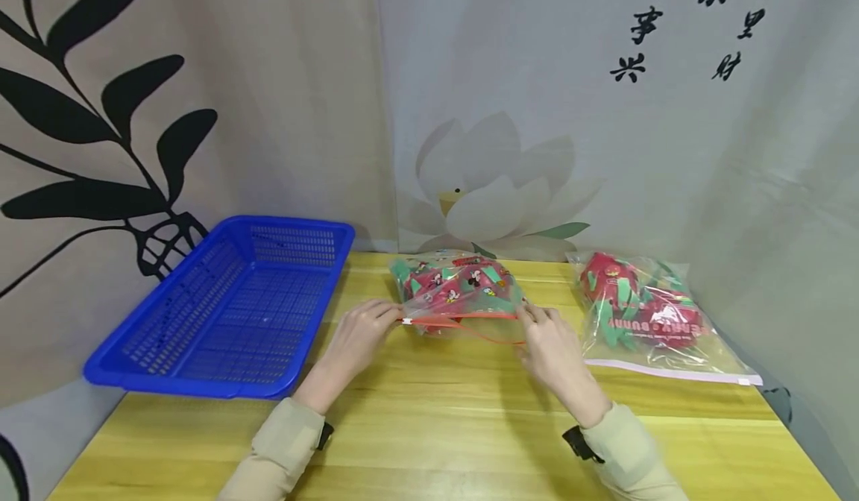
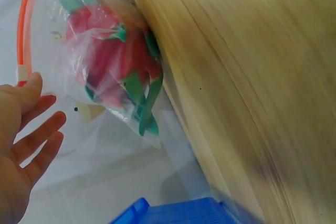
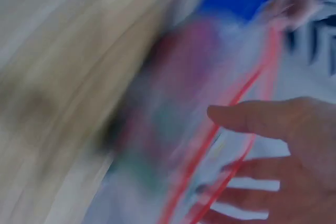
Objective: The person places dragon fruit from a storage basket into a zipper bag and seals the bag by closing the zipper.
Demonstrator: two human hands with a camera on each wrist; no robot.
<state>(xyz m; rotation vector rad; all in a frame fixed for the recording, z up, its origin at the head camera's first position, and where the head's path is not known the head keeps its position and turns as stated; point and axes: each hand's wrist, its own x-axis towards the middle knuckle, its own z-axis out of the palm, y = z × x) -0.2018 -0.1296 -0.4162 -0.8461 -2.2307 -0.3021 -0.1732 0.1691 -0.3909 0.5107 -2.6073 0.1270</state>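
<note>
A clear zip bag (image 1: pixel 463 288) with an orange-red zip strip lies at the table's back middle. Inside is bundled red and green cloth with cartoon figures, seen also as a red and green bundle (image 2: pixel 115 51) in the left wrist view. My left hand (image 1: pixel 365 329) pinches the strip's left end beside a white slider (image 2: pixel 22 72), its other fingers spread. At the bag's right end is my right hand (image 1: pixel 553 344). In the blurred right wrist view, thumb and fingers are apart, touching the two separated lengths of red strip (image 3: pixel 202 145); the mouth gapes there.
To the left stands a blue perforated plastic basket (image 1: pixel 221 314), reaching past the table's left edge. A second clear bag (image 1: pixel 644 314) with a pale pink zip strip and red and green contents lies at the right. A printed curtain (image 1: pixel 496 98) hangs behind the wooden table (image 1: pixel 436 426).
</note>
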